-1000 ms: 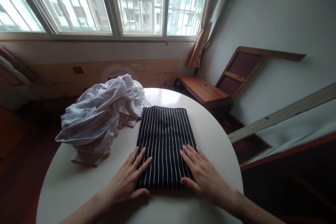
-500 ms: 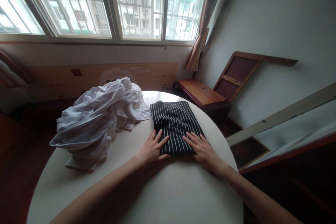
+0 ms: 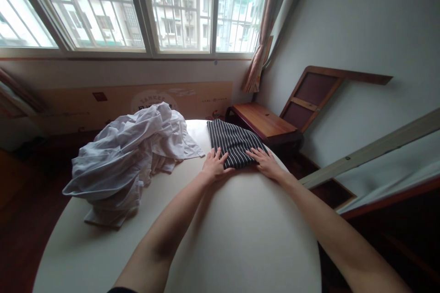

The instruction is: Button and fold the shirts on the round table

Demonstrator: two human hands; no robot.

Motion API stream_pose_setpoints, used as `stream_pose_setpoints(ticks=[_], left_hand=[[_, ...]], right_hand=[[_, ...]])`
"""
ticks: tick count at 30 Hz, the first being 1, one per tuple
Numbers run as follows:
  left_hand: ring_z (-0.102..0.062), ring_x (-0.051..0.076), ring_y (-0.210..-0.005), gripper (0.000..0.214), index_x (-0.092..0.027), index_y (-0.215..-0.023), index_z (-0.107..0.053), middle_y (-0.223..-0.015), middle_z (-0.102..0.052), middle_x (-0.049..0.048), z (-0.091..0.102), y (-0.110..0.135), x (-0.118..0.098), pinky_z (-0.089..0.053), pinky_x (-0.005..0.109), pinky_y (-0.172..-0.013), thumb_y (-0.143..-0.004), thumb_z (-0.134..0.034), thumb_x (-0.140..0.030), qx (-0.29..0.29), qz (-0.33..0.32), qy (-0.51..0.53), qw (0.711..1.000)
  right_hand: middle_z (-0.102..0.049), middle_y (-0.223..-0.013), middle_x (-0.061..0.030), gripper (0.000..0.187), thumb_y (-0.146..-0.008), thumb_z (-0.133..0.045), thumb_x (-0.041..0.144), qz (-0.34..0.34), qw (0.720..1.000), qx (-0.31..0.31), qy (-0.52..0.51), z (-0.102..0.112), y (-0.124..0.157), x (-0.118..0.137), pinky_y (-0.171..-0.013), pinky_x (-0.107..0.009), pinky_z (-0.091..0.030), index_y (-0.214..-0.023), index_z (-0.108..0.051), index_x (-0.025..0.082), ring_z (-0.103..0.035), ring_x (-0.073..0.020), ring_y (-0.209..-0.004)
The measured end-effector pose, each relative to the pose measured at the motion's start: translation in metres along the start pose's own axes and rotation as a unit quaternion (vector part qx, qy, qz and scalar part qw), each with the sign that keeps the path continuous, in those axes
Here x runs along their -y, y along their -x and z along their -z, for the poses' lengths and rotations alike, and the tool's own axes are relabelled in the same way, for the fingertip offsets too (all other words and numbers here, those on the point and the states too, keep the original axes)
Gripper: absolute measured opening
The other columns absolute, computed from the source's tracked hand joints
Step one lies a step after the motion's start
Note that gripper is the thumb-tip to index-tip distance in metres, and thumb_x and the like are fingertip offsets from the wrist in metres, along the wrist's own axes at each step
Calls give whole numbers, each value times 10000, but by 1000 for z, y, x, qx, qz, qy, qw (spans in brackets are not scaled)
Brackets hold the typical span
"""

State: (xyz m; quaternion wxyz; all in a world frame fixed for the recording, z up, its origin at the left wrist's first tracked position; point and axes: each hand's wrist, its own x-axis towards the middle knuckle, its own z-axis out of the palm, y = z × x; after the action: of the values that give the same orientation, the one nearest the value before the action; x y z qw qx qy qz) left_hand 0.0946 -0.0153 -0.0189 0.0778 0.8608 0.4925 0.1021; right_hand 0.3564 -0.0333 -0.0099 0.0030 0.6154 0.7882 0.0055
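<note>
A folded black cloth with white stripes (image 3: 233, 139) lies at the far right rim of the round white table (image 3: 247, 224). Fingers spread, my left hand (image 3: 216, 165) rests on its near left corner. On the near right side lies my right hand (image 3: 266, 162), its fingers also apart and flat on the fabric. What kind of garment the striped cloth is, I cannot tell. To the left of it sits a crumpled heap of white fabric (image 3: 137, 142), with one edge close to the striped cloth.
A wooden bench or stool (image 3: 264, 119) stands just beyond the table's right rim. Behind it a wooden panel (image 3: 312, 91) leans at the wall. A long printed cardboard box (image 3: 199, 96) lies below the barred window (image 3: 182, 9). A pale beam (image 3: 371, 149) slants at the right.
Both hands have pushed the striped cloth away from me and slightly right, up to the table's far rim. The cloth has turned a little. The white heap is nearly unchanged.
</note>
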Motion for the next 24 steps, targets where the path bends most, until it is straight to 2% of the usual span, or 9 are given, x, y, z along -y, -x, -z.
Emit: stream_pose_setpoints(ticks=[4, 7, 9, 11, 14, 16, 20, 24], left_hand=[[-130, 383, -1421, 884, -285, -1448, -348, -1557, -213, 100, 4, 10, 4, -150, 515, -1134, -753, -281, -827, 13, -21, 12, 1000], [-122, 374, -1425, 883, -277, -1455, -333, -1559, -205, 103, 9, 18, 4, -130, 522, -1135, -763, -268, -821, 28, -34, 18, 999], [-122, 368, -1427, 863, -281, -1456, -330, -1561, -202, 94, 10, 22, 0, -121, 529, -1136, -778, -253, -809, 35, -30, 22, 999], [-126, 371, -1425, 855, -273, -1456, -334, -1558, -212, 97, 9, 25, -7, -119, 538, -1135, -791, -229, -799, 28, -15, 25, 999], [-125, 388, -1421, 885, -241, -1457, -340, -1549, -225, 126, 4, 30, -17, -124, 550, -1132, -787, -209, -803, 10, 8, 27, 1000], [-126, 398, -1419, 892, -241, -1459, -338, -1547, -225, 135, 3, 33, -21, -128, 557, -1130, -780, -219, -808, 7, 8, 28, 1000], [-140, 394, -1417, 817, -304, -1465, -313, -1559, -201, 102, 5, 43, -20, -134, 570, -1124, -804, -246, -779, 20, -25, 24, 999], [-142, 400, -1415, 779, -325, -1460, -311, -1564, -186, 94, 14, 58, -16, -151, 587, -1109, -813, -306, -759, 49, -78, 12, 996]], right_hand=[[-222, -1555, -30, 603, -899, -424, 471, 12, 999, 31, -42, 4, 2, -4, -1130, -550, -119, -1468, -287, 323, -177, -298, -1427], [-293, -1529, -70, 587, -926, -280, 585, -36, 995, 50, -76, 11, 2, 8, -1111, -573, -154, -1422, -400, 294, -228, -306, -1411], [-341, -1503, -111, 643, -928, -214, 616, -80, 994, 28, -74, 15, -1, 23, -1105, -561, -182, -1382, -467, 239, -270, -310, -1393], [-338, -1500, -136, 708, -912, -206, 653, -105, 993, -8, -60, 17, -6, 41, -1108, -540, -188, -1395, -446, 196, -266, -319, -1391], [-307, -1516, -134, 726, -902, -225, 668, -103, 993, -6, -48, 13, -13, 62, -1108, -537, -175, -1447, -357, 208, -233, -326, -1402], [-283, -1528, -123, 710, -898, -264, 663, -97, 994, 10, -41, 8, -14, 66, -1110, -535, -163, -1456, -338, 231, -211, -322, -1410], [-251, -1544, -103, 681, -898, -319, 634, -88, 996, -7, -29, -2, -11, 60, -1122, -517, -154, -1461, -323, 251, -184, -295, -1422], [-271, -1536, -101, 672, -904, -321, 616, -79, 997, -11, -24, 0, -3, 56, -1120, -532, -159, -1466, -312, 248, -196, -289, -1420]])
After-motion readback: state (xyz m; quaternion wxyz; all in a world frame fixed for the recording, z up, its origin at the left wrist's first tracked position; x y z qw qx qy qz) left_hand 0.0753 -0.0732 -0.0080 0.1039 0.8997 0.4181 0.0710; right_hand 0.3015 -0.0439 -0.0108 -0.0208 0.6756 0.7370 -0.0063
